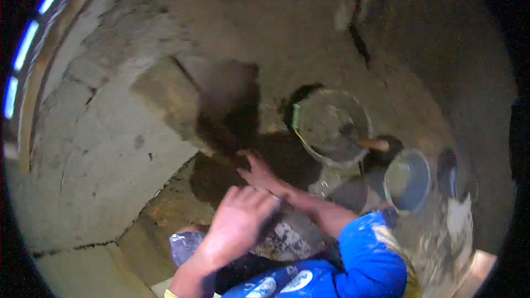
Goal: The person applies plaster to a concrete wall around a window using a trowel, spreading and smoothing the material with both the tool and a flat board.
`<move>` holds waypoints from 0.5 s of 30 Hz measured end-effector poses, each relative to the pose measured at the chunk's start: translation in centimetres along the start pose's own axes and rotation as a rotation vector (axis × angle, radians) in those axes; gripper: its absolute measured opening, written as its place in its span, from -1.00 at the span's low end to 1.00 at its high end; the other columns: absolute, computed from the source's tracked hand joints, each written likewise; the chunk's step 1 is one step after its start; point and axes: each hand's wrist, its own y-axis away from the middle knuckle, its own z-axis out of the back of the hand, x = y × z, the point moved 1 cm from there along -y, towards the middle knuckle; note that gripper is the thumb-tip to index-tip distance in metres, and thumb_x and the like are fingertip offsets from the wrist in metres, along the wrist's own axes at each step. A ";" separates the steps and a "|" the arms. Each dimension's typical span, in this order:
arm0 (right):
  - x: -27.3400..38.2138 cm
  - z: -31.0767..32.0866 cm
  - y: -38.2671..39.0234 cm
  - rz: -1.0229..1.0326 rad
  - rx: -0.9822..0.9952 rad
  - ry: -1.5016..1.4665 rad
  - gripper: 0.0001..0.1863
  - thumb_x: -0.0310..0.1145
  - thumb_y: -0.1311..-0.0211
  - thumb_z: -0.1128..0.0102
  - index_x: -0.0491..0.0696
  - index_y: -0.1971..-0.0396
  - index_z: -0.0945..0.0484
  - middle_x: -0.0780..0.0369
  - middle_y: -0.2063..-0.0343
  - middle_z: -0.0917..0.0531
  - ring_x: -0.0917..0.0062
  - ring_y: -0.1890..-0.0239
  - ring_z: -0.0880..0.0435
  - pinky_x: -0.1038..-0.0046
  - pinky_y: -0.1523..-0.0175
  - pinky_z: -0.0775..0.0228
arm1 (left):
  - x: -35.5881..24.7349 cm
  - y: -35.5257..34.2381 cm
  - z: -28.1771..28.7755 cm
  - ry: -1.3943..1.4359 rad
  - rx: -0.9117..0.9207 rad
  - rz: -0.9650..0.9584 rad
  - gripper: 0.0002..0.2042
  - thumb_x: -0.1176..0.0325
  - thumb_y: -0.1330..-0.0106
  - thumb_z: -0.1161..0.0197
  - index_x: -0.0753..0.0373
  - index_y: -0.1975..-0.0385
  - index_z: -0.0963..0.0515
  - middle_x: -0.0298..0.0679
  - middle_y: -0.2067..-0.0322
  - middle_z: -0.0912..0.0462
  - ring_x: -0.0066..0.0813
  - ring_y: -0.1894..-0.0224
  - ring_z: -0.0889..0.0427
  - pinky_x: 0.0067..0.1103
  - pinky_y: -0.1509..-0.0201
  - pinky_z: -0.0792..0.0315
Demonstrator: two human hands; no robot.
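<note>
My right hand (258,174) reaches forward with its fingers apart, low over a dark shadowed patch of floor. It appears to hold nothing. Nearer to me, my left hand (240,218) is closed, its fingers curled beside my right forearm; whatever may be inside them is hidden. Right of my right hand stands a round bucket (317,154) of grey, mortar-like mix, with a green grip on its wire handle. A wooden tool handle (375,144) sticks out over its rim; the rest of that tool cannot be made out.
A smaller bluish bucket (422,185) stands right of the mortar bucket. Pale slabs (110,182) with dark joints cover the left side. A tan stone-like patch (165,96) lies ahead. A rough wall (469,77) rises at the right, with a wooden piece (479,269) at the lower right.
</note>
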 end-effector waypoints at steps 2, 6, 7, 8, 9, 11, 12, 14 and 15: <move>2.2 7.3 3.5 0.064 -0.033 0.039 -0.61 -0.41 0.04 -0.24 -0.07 0.13 -0.45 0.11 0.15 -0.51 0.22 0.03 -0.45 0.30 -0.12 -0.26 | -1.0 -0.8 1.2 -0.015 -0.016 0.110 -0.48 0.37 0.19 -0.23 0.18 0.07 -0.45 -0.15 0.28 -0.46 -0.17 0.17 -0.41 -0.37 0.09 -0.28; 1.8 22.3 11.8 -0.147 -0.232 0.334 -0.74 -0.46 0.03 -0.19 -0.08 0.26 -0.49 0.09 0.23 -0.52 0.22 0.09 -0.47 0.28 -0.02 -0.30 | -2.3 -2.2 -0.3 0.067 -0.152 0.130 -0.63 0.30 -0.06 -0.23 0.22 0.10 -0.46 -0.13 0.30 -0.46 -0.13 0.24 -0.41 -0.38 0.15 -0.31; 1.4 25.4 13.5 -0.172 -0.347 0.417 -0.76 -0.46 0.01 -0.18 -0.08 0.26 -0.49 0.08 0.23 -0.53 0.20 0.11 -0.47 0.27 0.00 -0.30 | -2.4 -2.6 -0.8 0.059 -0.135 0.113 -0.63 0.30 -0.06 -0.23 0.22 0.10 -0.46 -0.13 0.30 -0.46 -0.13 0.24 -0.41 -0.38 0.15 -0.31; 0.5 28.1 15.2 -0.201 -0.465 0.502 -0.78 -0.45 -0.02 -0.16 -0.08 0.27 -0.49 0.08 0.23 -0.53 0.19 0.13 -0.48 0.26 0.01 -0.30 | -2.4 -2.9 -1.4 0.127 -0.096 0.098 -0.65 0.37 -0.08 -0.22 0.26 0.10 -0.45 -0.08 0.27 -0.46 -0.07 0.21 -0.43 -0.38 0.12 -0.33; -0.7 30.8 16.8 -0.263 -0.556 0.497 -0.80 -0.43 -0.05 -0.14 -0.08 0.28 -0.48 0.07 0.25 -0.53 0.17 0.16 -0.48 0.26 0.04 -0.31 | -2.5 -3.4 -2.1 0.197 -0.058 0.082 -0.66 0.44 -0.09 -0.21 0.31 0.09 -0.44 -0.03 0.24 -0.46 0.00 0.18 -0.44 -0.39 0.09 -0.36; -4.0 35.4 18.7 -0.355 -0.695 0.604 -0.82 -0.37 -0.11 -0.08 -0.09 0.29 -0.48 0.07 0.29 -0.53 0.16 0.20 -0.49 0.28 0.08 -0.32 | -1.9 -3.3 -4.2 0.190 -0.087 0.037 -0.70 0.45 -0.14 -0.18 0.33 0.10 -0.43 -0.03 0.24 -0.46 -0.04 0.20 -0.46 -0.42 0.10 -0.37; -6.1 37.1 19.4 -0.396 -0.740 0.727 -0.82 -0.33 -0.14 -0.05 -0.10 0.30 -0.48 0.07 0.33 -0.53 0.16 0.22 -0.49 0.28 0.09 -0.32 | -1.4 -3.1 -4.8 0.199 -0.129 0.012 -0.73 0.45 -0.19 -0.14 0.36 0.11 -0.42 -0.03 0.24 -0.47 -0.08 0.21 -0.49 -0.46 0.11 -0.38; -10.3 39.8 20.0 -0.528 -0.761 0.552 -0.71 -0.19 -0.22 0.02 -0.14 0.32 -0.47 0.05 0.32 -0.55 0.26 0.20 -0.51 0.29 0.07 -0.31 | -1.2 -2.9 -4.4 0.152 0.077 0.142 -0.75 0.41 -0.27 -0.09 0.39 0.10 -0.41 -0.09 0.19 -0.49 -0.26 0.19 -0.50 -0.55 0.08 -0.38; -17.5 41.6 23.5 -0.556 -0.761 0.125 -0.72 -0.24 -0.20 0.02 -0.13 0.22 -0.44 0.03 0.23 -0.52 0.24 0.12 -0.46 0.31 0.01 -0.29 | -0.8 -2.6 -5.0 0.308 0.056 0.206 -0.75 0.41 -0.28 -0.08 0.38 0.09 -0.41 -0.15 0.16 -0.49 -0.33 0.18 -0.50 -0.56 0.07 -0.37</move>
